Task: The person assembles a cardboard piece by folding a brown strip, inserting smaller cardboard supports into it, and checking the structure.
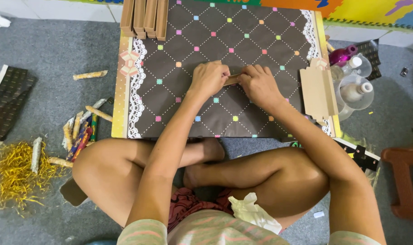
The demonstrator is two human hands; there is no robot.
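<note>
A person sits cross-legged on a grey carpeted floor [56,50], with bright foam puzzle mats [374,11] along the far edge. Before the knees lies a flat board [252,41] covered in dark brown paper printed with dotted diamond lines and small coloured squares, edged with white lace trim [136,100].

The left hand [209,78] and right hand [259,83] meet at the middle of the board, both curled shut around a small tan cardboard strip [232,80] pinched between their fingertips, just above the paper.

Beyond the fingers, at the board's far left corner, stand several upright cardboard pieces [144,18] of the same plain tan. Right of the right hand's fingers rests a stepped stack of flat cardboard cutouts [316,93], and past it clear plastic bottles [356,88] with white caps. Well to the left of the left hand lie rolled paper sticks [81,131], rough and mottled, and a tangle of shiny gold shredded tinsel [16,174]. A crumpled white cloth [254,213] lies on the lap.
</note>
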